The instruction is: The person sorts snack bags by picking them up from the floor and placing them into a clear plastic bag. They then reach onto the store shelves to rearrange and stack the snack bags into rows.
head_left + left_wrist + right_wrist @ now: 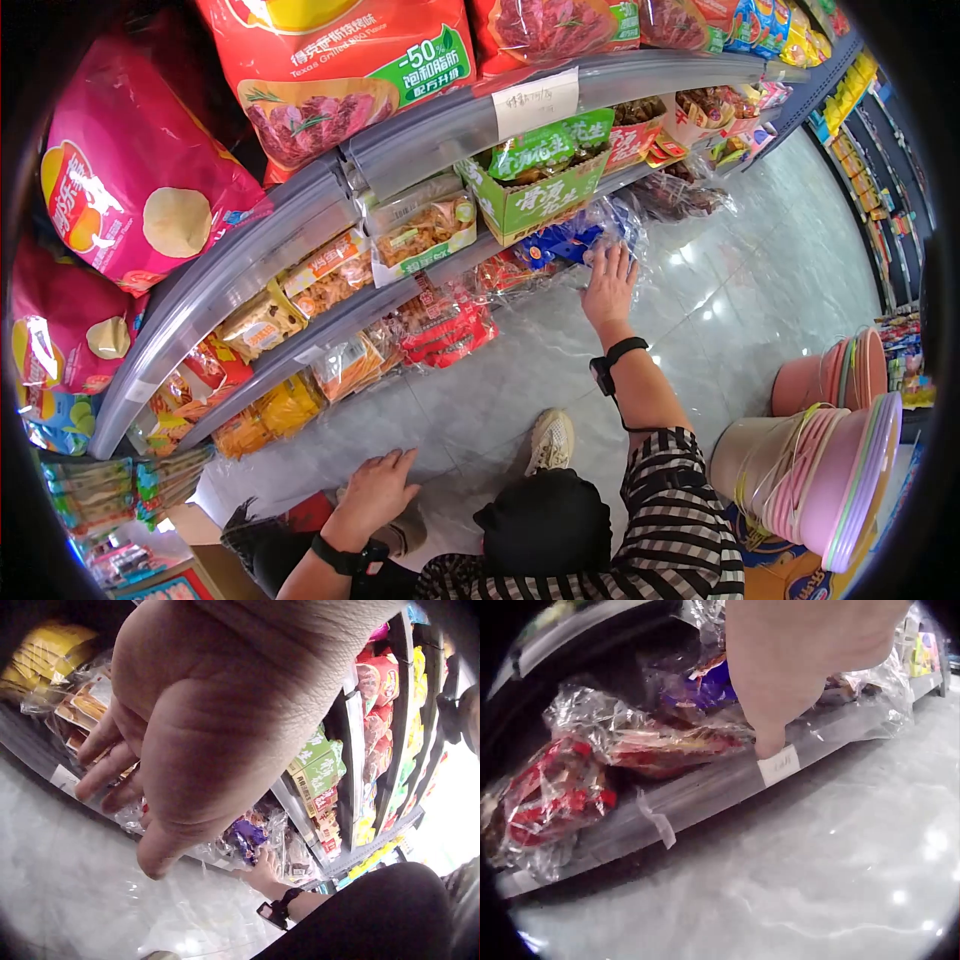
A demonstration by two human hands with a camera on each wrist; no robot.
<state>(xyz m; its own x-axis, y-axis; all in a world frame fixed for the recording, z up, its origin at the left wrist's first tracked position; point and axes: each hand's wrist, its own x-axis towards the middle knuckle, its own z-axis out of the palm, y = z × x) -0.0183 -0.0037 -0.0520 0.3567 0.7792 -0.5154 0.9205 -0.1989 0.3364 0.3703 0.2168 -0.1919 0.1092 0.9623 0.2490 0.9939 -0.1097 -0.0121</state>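
In the head view my right hand [610, 288] reaches to the lowest shelf, its straight fingers at a blue package [568, 243] in clear plastic. The right wrist view shows the right hand [810, 660] with its thumb by a small white label [778, 766] on the shelf edge; its other fingers are out of sight. My left hand [378, 495] hangs over the floor, fingers loosely extended, holding nothing. Left of the blue package lie red packages [445, 325] in clear plastic. Above it stands a green box [545, 195] of packets.
Large red snack bags [340, 80] fill the upper shelf, whose curved clear edge [430, 110] juts out above the lower ones. Stacked pastel buckets [810, 470] stand on the right. A light shoe [551, 440] rests on the grey tiled floor [690, 340].
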